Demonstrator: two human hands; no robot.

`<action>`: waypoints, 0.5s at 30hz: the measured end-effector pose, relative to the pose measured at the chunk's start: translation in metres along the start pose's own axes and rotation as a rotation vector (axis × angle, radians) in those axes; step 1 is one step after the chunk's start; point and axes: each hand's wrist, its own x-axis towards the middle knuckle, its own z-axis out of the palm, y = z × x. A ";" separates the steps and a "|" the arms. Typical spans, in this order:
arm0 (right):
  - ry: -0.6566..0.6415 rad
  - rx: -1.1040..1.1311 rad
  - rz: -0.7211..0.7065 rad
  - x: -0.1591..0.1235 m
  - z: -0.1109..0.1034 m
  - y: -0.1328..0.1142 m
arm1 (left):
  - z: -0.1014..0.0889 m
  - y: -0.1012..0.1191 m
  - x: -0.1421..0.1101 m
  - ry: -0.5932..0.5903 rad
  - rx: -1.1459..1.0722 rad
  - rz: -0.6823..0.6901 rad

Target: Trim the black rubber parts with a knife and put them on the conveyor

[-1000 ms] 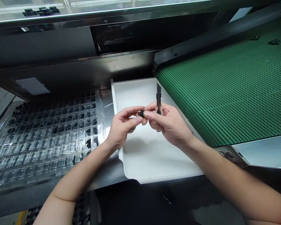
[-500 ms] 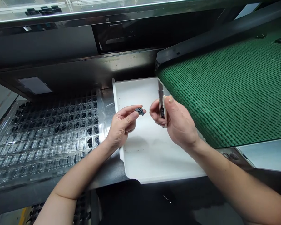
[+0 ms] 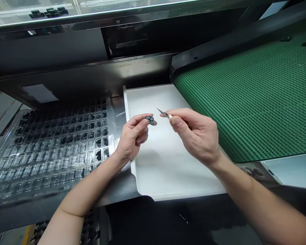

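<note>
Between the thumb and fingertips of my left hand (image 3: 133, 136) is a small black plastic part (image 3: 150, 119), flat, with a round spoked middle and ears at both ends. My right hand (image 3: 197, 134) is closed around a pair of thread snips (image 3: 165, 114), their handle mostly hidden in the fingers. The pointed metal tip faces up and left, just right of the black part and apart from it. Both hands are above a white tray (image 3: 165, 180).
On the left, a clear plastic blister tray (image 3: 49, 158) holds many black parts in its pockets. A green conveyor belt (image 3: 255, 102) with some dark parts runs along the right. A metal ledge (image 3: 132, 71) stands behind the white tray.
My right hand has turned, bringing the snips from upright to pointing left towards the black part. The left hand has tilted the part slightly and otherwise stays in place.
</note>
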 end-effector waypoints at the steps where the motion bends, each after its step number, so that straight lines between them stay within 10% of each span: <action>1: -0.007 -0.042 -0.019 0.001 0.000 0.000 | 0.000 0.000 0.000 -0.002 0.001 0.002; 15: -0.139 -0.296 -0.140 0.002 -0.004 0.001 | -0.002 0.000 0.001 0.002 -0.019 -0.033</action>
